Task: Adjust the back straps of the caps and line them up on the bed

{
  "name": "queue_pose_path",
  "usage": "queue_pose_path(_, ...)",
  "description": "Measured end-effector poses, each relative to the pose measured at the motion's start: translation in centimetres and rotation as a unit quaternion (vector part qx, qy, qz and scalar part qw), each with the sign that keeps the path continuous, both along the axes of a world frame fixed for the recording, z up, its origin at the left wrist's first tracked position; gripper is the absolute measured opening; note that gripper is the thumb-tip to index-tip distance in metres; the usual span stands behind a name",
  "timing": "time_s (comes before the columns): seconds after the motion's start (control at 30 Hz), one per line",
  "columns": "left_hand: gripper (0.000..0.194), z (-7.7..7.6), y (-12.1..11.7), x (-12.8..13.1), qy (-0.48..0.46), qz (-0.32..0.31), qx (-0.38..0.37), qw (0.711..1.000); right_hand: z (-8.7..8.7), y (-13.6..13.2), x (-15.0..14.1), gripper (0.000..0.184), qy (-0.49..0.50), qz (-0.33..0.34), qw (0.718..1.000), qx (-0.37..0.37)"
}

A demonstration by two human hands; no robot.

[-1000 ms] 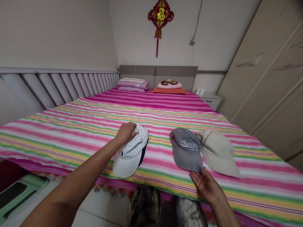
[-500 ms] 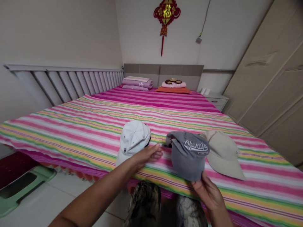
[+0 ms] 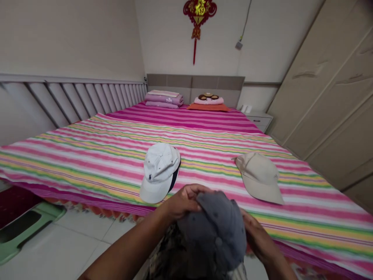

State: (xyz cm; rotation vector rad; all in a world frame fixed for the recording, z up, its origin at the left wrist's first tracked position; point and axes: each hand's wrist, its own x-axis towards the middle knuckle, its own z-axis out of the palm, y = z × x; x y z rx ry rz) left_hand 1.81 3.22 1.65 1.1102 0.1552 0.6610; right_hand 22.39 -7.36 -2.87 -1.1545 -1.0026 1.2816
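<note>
Both of my hands hold a grey cap (image 3: 217, 227) lifted off the bed, close in front of me at the bottom middle. My left hand (image 3: 182, 200) grips its upper left edge with curled fingers. My right hand (image 3: 256, 237) holds its right side, mostly hidden behind the cap. A white cap (image 3: 159, 171) with a dark underside lies on the striped bedspread (image 3: 116, 155) just beyond my left hand. A beige cap (image 3: 259, 177) lies to the right.
Folded purple bedding (image 3: 164, 99) and a pillow stack (image 3: 208, 102) sit at the headboard. A wardrobe (image 3: 329, 89) stands along the right, a nightstand (image 3: 258, 118) beside it. A green stool (image 3: 26, 229) stands on the floor at the left.
The grey cap has left the bed and come up toward me, now turned with its back showing. My left hand moved from the white cap over to the grey one.
</note>
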Motion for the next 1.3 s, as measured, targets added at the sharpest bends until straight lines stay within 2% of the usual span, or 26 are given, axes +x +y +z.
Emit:
queue_pose_path(0.07,0.027,0.8,-1.0,-0.4,0.05,-0.016,0.151,0.987,2.0,0.6,-0.6,0.045,0.07,0.027,0.997,0.026)
queue_pose_path(0.13,0.021,1.5,-1.7,-0.7,0.079,-0.009,0.276,0.958,3.4,0.8,-1.6,0.048,0.072,0.053,0.996,0.02)
queue_pose_path(0.17,0.021,1.7,-2.0,-0.9,0.086,0.005,0.311,0.946,3.9,0.9,-2.1,0.045,0.059,0.061,0.996,0.012)
queue_pose_path(0.23,0.023,1.7,-2.4,-1.2,0.096,0.053,0.332,0.937,4.3,0.8,-2.9,0.035,0.038,0.06,0.997,0.001)
queue_pose_path(0.3,0.02,1.4,-2.7,-1.5,0.102,0.098,0.316,0.938,4.3,0.7,-3.4,0.028,0.024,0.032,0.999,0.01)
queue_pose_path(0.37,0.013,0.7,-2.8,-1.7,0.1,0.103,0.26,0.955,4.3,0.6,-3.7,0.023,-0.015,-0.011,0.999,0.04)
queue_pose_path(0.4,0.014,0.4,-2.9,-1.8,0.092,0.091,0.208,0.97,4.3,0.6,-3.8,0.021,-0.05,-0.033,0.996,0.059)
queue_pose_path(0.47,0.029,0.0,-3.0,-1.6,0.08,0.053,0.074,0.993,4.6,0.6,-4.0,0.016,-0.132,-0.068,0.983,0.107)
queue_pose_path(0.53,0.04,-0.1,-3.1,-1.1,0.096,0.023,-0.033,0.995,4.9,0.6,-4.4,0.013,-0.211,-0.099,0.957,0.174)
queue_pose_path(0.57,0.041,0.0,-3.1,-0.9,0.116,0.014,-0.057,0.992,5.0,0.6,-4.6,0.014,-0.248,-0.114,0.938,0.213)
queue_pose_path(0.67,0.035,0.8,-3.3,-0.5,0.181,0.018,-0.044,0.982,5.3,0.5,-4.9,0.022,-0.338,-0.135,0.879,0.308)
queue_pose_path(0.77,0.032,1.6,-3.3,-0.8,0.2,0.051,-0.01,0.978,5.4,0.0,-4.8,0.026,-0.406,-0.112,0.844,0.333)
queue_pose_path(0.9,0.027,2.2,-3.5,-1.2,0.212,0.095,0.021,0.972,6.4,-1.0,-4.6,0.033,-0.474,-0.085,0.816,0.319)
queue_pose_path(1.03,0.016,2.3,-3.9,-1.0,0.239,0.135,0.089,0.957,7.6,-1.5,-4.8,0.021,-0.5,-0.047,0.784,0.364)
queue_pose_path(1.1,0.015,2.2,-4.1,-0.8,0.232,0.15,0.087,0.957,7.7,-1.5,-4.9,0.021,-0.513,-0.04,0.773,0.371)
queue_pose_path(1.3,0.024,1.9,-4.2,-0.5,0.214,0.166,0.047,0.961,7.1,-1.3,-5.1,0.018,-0.554,-0.087,0.731,0.388)
